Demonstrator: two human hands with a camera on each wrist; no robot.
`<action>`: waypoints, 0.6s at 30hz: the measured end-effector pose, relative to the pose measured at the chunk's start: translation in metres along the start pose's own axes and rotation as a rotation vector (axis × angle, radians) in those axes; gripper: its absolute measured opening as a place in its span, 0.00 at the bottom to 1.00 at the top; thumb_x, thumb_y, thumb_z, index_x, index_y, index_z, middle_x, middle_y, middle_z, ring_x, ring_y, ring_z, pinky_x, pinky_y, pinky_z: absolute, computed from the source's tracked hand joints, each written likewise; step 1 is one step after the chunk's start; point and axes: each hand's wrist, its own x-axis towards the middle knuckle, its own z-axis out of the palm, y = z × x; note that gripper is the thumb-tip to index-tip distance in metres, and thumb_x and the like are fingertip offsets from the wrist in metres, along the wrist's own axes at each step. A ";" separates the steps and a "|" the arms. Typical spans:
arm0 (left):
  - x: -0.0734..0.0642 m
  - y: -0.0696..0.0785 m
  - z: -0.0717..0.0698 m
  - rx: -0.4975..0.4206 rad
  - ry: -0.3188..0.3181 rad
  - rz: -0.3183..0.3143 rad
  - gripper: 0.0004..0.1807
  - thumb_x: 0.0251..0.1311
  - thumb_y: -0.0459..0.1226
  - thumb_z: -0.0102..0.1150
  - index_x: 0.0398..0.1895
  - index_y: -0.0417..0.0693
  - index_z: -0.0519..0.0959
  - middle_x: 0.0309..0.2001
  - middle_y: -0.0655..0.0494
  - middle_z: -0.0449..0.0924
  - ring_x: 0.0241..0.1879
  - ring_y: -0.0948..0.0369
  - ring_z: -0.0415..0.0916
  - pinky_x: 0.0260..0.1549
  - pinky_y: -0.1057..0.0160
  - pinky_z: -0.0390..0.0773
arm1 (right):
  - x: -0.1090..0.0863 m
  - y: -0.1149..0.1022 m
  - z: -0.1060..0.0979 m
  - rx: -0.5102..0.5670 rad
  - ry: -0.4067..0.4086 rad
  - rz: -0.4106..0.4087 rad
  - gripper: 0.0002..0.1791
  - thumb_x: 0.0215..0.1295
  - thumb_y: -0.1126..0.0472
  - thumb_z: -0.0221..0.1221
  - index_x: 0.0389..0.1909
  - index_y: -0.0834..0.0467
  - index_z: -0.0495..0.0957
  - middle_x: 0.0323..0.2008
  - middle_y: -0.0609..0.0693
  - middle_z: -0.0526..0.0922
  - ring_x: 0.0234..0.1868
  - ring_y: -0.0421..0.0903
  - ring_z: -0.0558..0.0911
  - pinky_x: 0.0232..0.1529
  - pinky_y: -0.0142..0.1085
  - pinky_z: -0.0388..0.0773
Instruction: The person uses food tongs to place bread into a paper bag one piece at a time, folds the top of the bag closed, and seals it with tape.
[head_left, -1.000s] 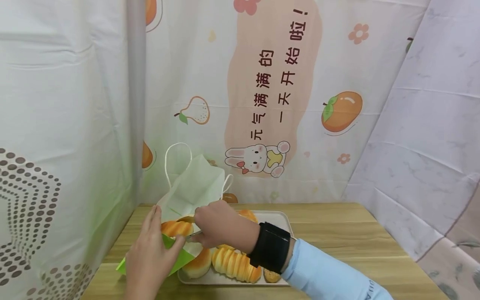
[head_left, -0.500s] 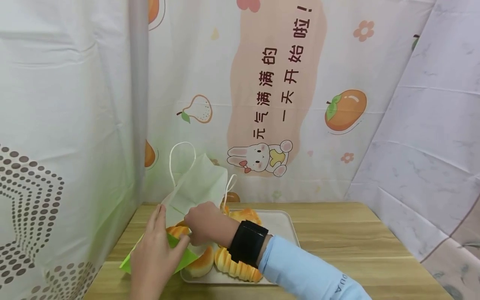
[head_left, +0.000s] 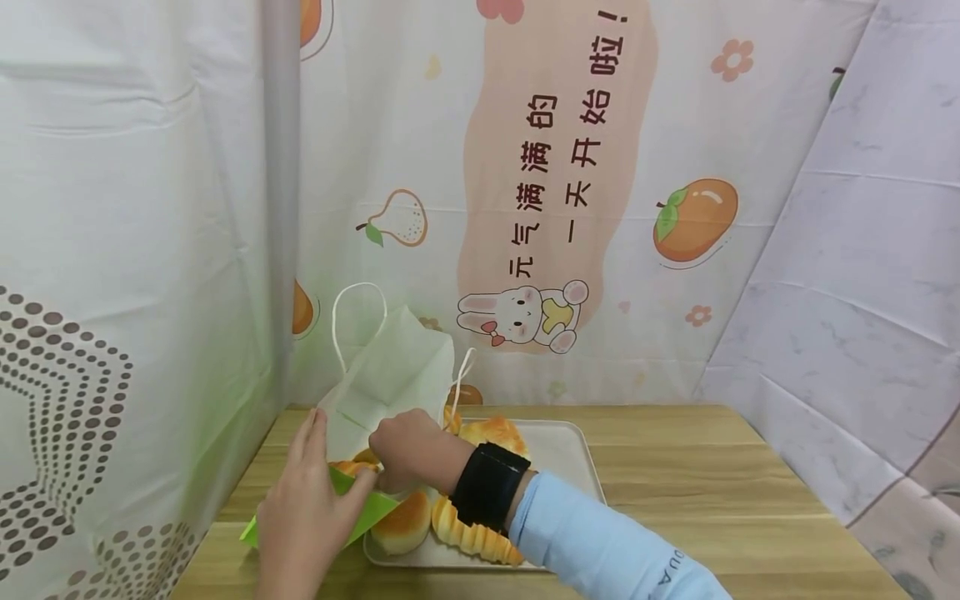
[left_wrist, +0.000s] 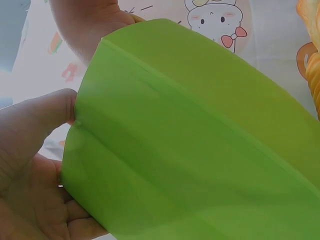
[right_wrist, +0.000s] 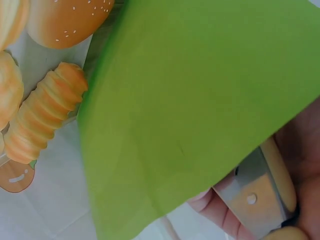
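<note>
A paper bag (head_left: 401, 379), white inside and green outside, leans with its mouth towards me. My left hand (head_left: 303, 508) holds its rim, thumb at the near edge and fingers along the left side. Inside the mouth shows part of a ridged golden bread (head_left: 351, 467). My right hand (head_left: 412, 454) reaches into the mouth and grips tongs with wooden handles and riveted metal (right_wrist: 250, 197). The tips of the tongs are hidden inside the bag. In the left wrist view, the bag's green side (left_wrist: 175, 130) fills most of the picture.
Right of the bag a pale tray (head_left: 562, 437) bears a round bun (head_left: 402, 525), a ridged roll (head_left: 474, 533) and other breads (head_left: 495, 433). The wooden table (head_left: 697, 492) extends to the right. A printed curtain (head_left: 630, 333) hangs behind; white cord handles (head_left: 360, 287) rise from the bag.
My right hand has moved left and deeper into the bag's mouth with the tongs, and the ridged bread has sunk lower in it. My left hand stays at the rim.
</note>
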 end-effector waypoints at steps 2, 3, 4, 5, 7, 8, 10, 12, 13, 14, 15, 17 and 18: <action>0.000 -0.001 -0.001 -0.003 0.005 -0.003 0.44 0.43 0.46 0.62 0.65 0.35 0.63 0.65 0.39 0.67 0.26 0.41 0.79 0.10 0.50 0.69 | -0.001 0.000 0.000 0.009 0.000 -0.002 0.24 0.55 0.39 0.56 0.11 0.50 0.63 0.12 0.43 0.56 0.12 0.40 0.57 0.12 0.33 0.57; 0.001 0.000 -0.001 -0.005 0.007 -0.004 0.44 0.43 0.46 0.62 0.65 0.35 0.63 0.65 0.39 0.67 0.27 0.40 0.79 0.11 0.48 0.70 | -0.001 0.001 0.000 0.008 0.001 -0.001 0.24 0.55 0.39 0.56 0.11 0.50 0.64 0.12 0.43 0.56 0.12 0.40 0.57 0.12 0.33 0.57; 0.001 0.000 -0.002 -0.006 0.009 -0.005 0.44 0.43 0.46 0.62 0.65 0.35 0.63 0.65 0.39 0.67 0.27 0.40 0.79 0.11 0.47 0.71 | -0.002 0.001 0.000 0.008 0.002 0.000 0.24 0.55 0.39 0.56 0.11 0.50 0.63 0.12 0.43 0.56 0.12 0.40 0.57 0.12 0.33 0.56; 0.001 0.000 -0.002 -0.008 0.013 -0.005 0.44 0.43 0.46 0.62 0.65 0.35 0.63 0.65 0.39 0.67 0.28 0.39 0.79 0.12 0.46 0.71 | -0.002 0.001 0.000 0.008 0.003 0.000 0.24 0.55 0.39 0.56 0.11 0.50 0.63 0.12 0.43 0.56 0.12 0.40 0.57 0.12 0.33 0.56; 0.002 0.000 -0.002 -0.006 0.012 -0.009 0.43 0.43 0.45 0.61 0.65 0.35 0.63 0.65 0.39 0.67 0.25 0.40 0.78 0.11 0.47 0.70 | -0.003 0.002 0.000 0.006 0.007 0.000 0.25 0.54 0.39 0.57 0.11 0.50 0.62 0.12 0.43 0.56 0.12 0.40 0.57 0.12 0.33 0.56; 0.002 0.000 -0.002 -0.006 0.013 -0.009 0.43 0.43 0.44 0.61 0.65 0.35 0.63 0.64 0.39 0.67 0.24 0.41 0.77 0.11 0.48 0.70 | -0.004 0.002 -0.001 0.003 0.010 -0.002 0.25 0.54 0.39 0.57 0.11 0.50 0.62 0.12 0.44 0.55 0.12 0.40 0.57 0.12 0.33 0.55; 0.002 0.001 -0.003 -0.005 0.007 -0.011 0.43 0.43 0.44 0.60 0.65 0.35 0.63 0.64 0.39 0.67 0.20 0.45 0.75 0.10 0.51 0.68 | -0.005 0.002 -0.001 0.003 0.011 -0.005 0.25 0.54 0.39 0.57 0.11 0.50 0.61 0.12 0.43 0.55 0.12 0.39 0.57 0.12 0.33 0.55; 0.002 0.001 -0.003 -0.005 0.005 -0.011 0.43 0.43 0.43 0.60 0.65 0.35 0.63 0.64 0.39 0.67 0.17 0.48 0.72 0.09 0.53 0.67 | -0.007 0.003 -0.001 0.003 0.012 -0.008 0.25 0.53 0.39 0.57 0.11 0.50 0.61 0.12 0.43 0.55 0.12 0.39 0.57 0.12 0.33 0.55; 0.002 0.001 -0.002 -0.007 0.006 -0.009 0.43 0.43 0.44 0.60 0.65 0.35 0.63 0.64 0.39 0.67 0.17 0.49 0.72 0.09 0.54 0.67 | -0.008 0.003 -0.002 0.003 0.013 -0.010 0.25 0.53 0.39 0.57 0.11 0.50 0.61 0.12 0.43 0.56 0.12 0.39 0.57 0.12 0.32 0.55; 0.002 0.001 -0.003 -0.009 0.009 -0.005 0.43 0.43 0.44 0.60 0.65 0.35 0.63 0.64 0.38 0.67 0.17 0.48 0.72 0.09 0.53 0.67 | -0.009 0.003 -0.002 0.003 0.009 -0.011 0.25 0.52 0.38 0.58 0.11 0.50 0.61 0.12 0.43 0.56 0.12 0.39 0.58 0.13 0.32 0.56; 0.001 0.001 -0.002 -0.010 0.010 -0.001 0.43 0.44 0.44 0.60 0.65 0.35 0.63 0.64 0.38 0.67 0.17 0.48 0.72 0.09 0.54 0.67 | -0.009 0.004 -0.003 0.003 0.007 -0.011 0.25 0.52 0.38 0.58 0.11 0.49 0.62 0.12 0.43 0.56 0.12 0.39 0.58 0.13 0.32 0.56; 0.001 0.001 -0.003 -0.015 0.016 0.011 0.43 0.45 0.44 0.60 0.66 0.34 0.62 0.64 0.37 0.67 0.19 0.46 0.75 0.08 0.53 0.67 | -0.010 0.005 -0.003 -0.001 0.003 -0.012 0.25 0.50 0.37 0.59 0.12 0.49 0.63 0.12 0.43 0.57 0.13 0.39 0.59 0.13 0.32 0.56; 0.001 0.001 -0.003 -0.016 0.020 0.017 0.42 0.45 0.44 0.60 0.65 0.34 0.62 0.64 0.37 0.67 0.20 0.44 0.76 0.08 0.53 0.67 | -0.011 0.005 -0.003 0.001 0.002 -0.010 0.25 0.49 0.36 0.59 0.12 0.49 0.63 0.12 0.43 0.57 0.13 0.39 0.59 0.13 0.32 0.56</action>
